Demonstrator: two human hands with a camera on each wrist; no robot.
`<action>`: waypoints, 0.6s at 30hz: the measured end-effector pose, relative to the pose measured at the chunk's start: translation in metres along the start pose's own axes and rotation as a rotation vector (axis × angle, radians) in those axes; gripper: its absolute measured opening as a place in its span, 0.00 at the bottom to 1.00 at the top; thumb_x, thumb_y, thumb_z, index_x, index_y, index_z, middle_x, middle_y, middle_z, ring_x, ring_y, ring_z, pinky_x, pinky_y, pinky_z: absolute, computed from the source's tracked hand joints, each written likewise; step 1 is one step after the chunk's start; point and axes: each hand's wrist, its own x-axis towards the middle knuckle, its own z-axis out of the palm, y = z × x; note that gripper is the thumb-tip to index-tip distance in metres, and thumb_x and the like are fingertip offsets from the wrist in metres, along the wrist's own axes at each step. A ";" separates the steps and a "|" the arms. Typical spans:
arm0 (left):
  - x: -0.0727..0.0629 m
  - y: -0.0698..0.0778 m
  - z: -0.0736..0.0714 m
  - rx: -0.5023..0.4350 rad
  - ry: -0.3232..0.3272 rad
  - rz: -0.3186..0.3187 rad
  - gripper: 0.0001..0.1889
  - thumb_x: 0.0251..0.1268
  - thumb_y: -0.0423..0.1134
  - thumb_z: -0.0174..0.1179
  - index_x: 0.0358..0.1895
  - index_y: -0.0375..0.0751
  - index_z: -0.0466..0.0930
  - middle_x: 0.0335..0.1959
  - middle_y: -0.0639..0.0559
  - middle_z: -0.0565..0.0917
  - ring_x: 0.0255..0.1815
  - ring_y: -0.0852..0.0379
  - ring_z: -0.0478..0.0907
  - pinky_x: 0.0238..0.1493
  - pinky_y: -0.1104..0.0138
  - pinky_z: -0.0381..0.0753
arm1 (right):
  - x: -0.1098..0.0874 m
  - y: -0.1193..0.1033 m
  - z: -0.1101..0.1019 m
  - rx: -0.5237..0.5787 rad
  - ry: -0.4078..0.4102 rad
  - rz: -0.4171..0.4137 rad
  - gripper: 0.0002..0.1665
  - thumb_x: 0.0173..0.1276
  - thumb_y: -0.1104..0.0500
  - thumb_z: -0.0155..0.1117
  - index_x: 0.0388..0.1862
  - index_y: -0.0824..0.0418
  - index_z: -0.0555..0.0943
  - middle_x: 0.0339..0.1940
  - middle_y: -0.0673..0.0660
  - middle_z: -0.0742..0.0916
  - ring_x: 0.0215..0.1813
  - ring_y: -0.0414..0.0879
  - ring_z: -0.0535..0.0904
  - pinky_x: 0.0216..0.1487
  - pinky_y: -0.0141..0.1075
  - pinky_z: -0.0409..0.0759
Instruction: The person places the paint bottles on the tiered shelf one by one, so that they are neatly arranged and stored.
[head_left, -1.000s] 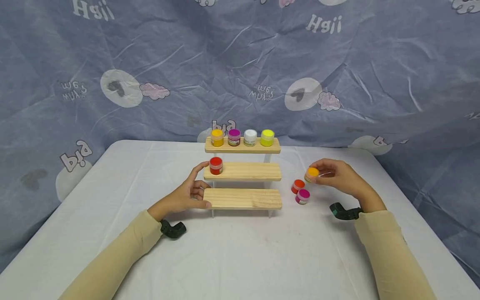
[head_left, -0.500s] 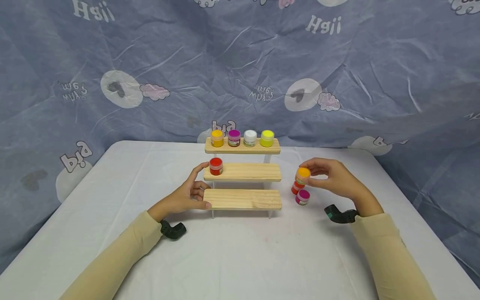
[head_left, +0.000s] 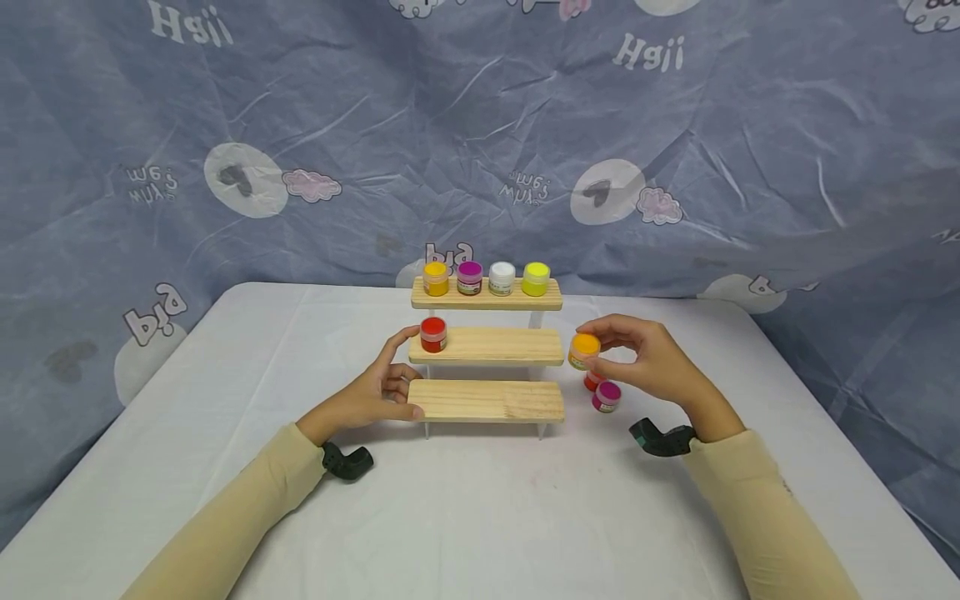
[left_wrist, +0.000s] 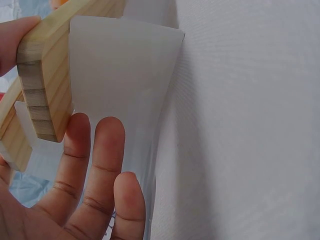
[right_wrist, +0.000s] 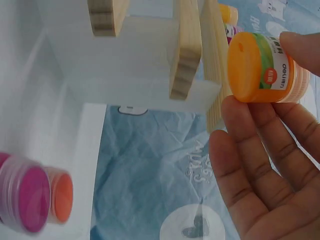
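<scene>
My left hand [head_left: 366, 393] holds the left end of a three-step wooden display stand [head_left: 498, 346]. In the left wrist view its thumb lies on the lowest board's end [left_wrist: 37, 90], with fingertips [left_wrist: 78, 130] close to the white side support [left_wrist: 122, 75]. At the stand's right side, my right hand [head_left: 651, 358] pinches an orange paint jar [right_wrist: 265, 67] between thumb and fingers, lifted off the table. A red paint jar [head_left: 433, 335] stands at the left end of the middle step, near the left index fingertip. The lowest step is bare.
On the top step stand orange [head_left: 436, 279], purple [head_left: 469, 278], white [head_left: 502, 278] and yellow [head_left: 536, 279] jars in a row. Beneath the right hand, a red jar [head_left: 593, 380] and a magenta jar [head_left: 607, 397] sit on the white table [head_left: 480, 508].
My right hand has carried the orange jar leftward, from beside the loose jars to near the middle step's right end. My left hand has stayed in place on the stand.
</scene>
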 end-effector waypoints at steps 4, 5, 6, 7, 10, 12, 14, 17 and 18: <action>0.000 0.000 0.000 0.007 0.002 -0.003 0.65 0.61 0.31 0.79 0.89 0.51 0.35 0.51 0.37 0.84 0.40 0.53 0.82 0.44 0.67 0.80 | 0.005 -0.004 0.008 0.005 0.007 -0.011 0.20 0.64 0.74 0.77 0.56 0.70 0.87 0.49 0.61 0.91 0.47 0.38 0.85 0.56 0.25 0.81; 0.000 0.000 0.000 0.010 0.003 -0.005 0.65 0.61 0.31 0.79 0.89 0.51 0.35 0.51 0.37 0.84 0.40 0.53 0.82 0.44 0.67 0.80 | 0.006 -0.005 0.009 0.007 0.007 -0.014 0.21 0.64 0.74 0.77 0.56 0.70 0.87 0.49 0.61 0.91 0.47 0.39 0.86 0.56 0.25 0.82; 0.000 0.000 0.000 0.012 0.004 -0.007 0.65 0.61 0.31 0.79 0.89 0.51 0.36 0.51 0.37 0.84 0.40 0.53 0.82 0.44 0.67 0.80 | 0.008 -0.005 0.011 0.009 0.008 -0.018 0.21 0.64 0.74 0.77 0.56 0.70 0.87 0.49 0.61 0.91 0.46 0.39 0.86 0.56 0.25 0.82; 0.000 0.000 0.000 0.014 0.005 -0.009 0.65 0.61 0.32 0.79 0.89 0.51 0.36 0.51 0.37 0.84 0.40 0.53 0.82 0.44 0.67 0.80 | 0.009 -0.006 0.013 0.011 0.011 -0.022 0.20 0.64 0.73 0.77 0.56 0.69 0.87 0.49 0.60 0.91 0.46 0.39 0.86 0.56 0.26 0.82; 0.000 -0.001 0.000 0.019 0.005 -0.010 0.65 0.60 0.32 0.79 0.89 0.51 0.36 0.51 0.37 0.84 0.40 0.53 0.81 0.44 0.67 0.80 | 0.014 -0.008 0.018 0.017 0.019 -0.028 0.20 0.64 0.73 0.78 0.56 0.69 0.87 0.48 0.60 0.91 0.46 0.39 0.86 0.56 0.26 0.82; 0.000 -0.001 0.000 0.016 0.004 -0.009 0.65 0.60 0.31 0.79 0.89 0.51 0.36 0.51 0.37 0.84 0.40 0.53 0.81 0.44 0.68 0.80 | 0.017 -0.009 0.021 0.024 0.026 -0.025 0.20 0.64 0.72 0.78 0.56 0.69 0.88 0.48 0.59 0.91 0.46 0.39 0.86 0.55 0.26 0.82; 0.000 -0.001 0.000 0.012 0.003 -0.007 0.65 0.60 0.31 0.79 0.89 0.51 0.36 0.51 0.37 0.84 0.40 0.53 0.82 0.44 0.68 0.80 | 0.021 -0.011 0.025 0.024 0.028 -0.016 0.20 0.65 0.72 0.78 0.56 0.69 0.88 0.48 0.59 0.91 0.46 0.40 0.86 0.55 0.27 0.83; 0.000 -0.001 0.000 0.008 0.002 -0.004 0.65 0.60 0.30 0.78 0.89 0.51 0.35 0.51 0.37 0.84 0.41 0.53 0.83 0.44 0.68 0.80 | 0.026 -0.015 0.030 0.033 0.028 0.003 0.20 0.66 0.71 0.78 0.56 0.69 0.88 0.49 0.60 0.91 0.47 0.41 0.86 0.55 0.29 0.84; 0.000 -0.001 0.000 0.008 0.003 -0.004 0.65 0.60 0.30 0.78 0.89 0.51 0.35 0.51 0.37 0.84 0.41 0.53 0.83 0.44 0.68 0.81 | 0.027 -0.016 0.032 0.036 0.026 0.007 0.20 0.66 0.71 0.79 0.57 0.69 0.87 0.50 0.60 0.91 0.47 0.41 0.86 0.56 0.30 0.84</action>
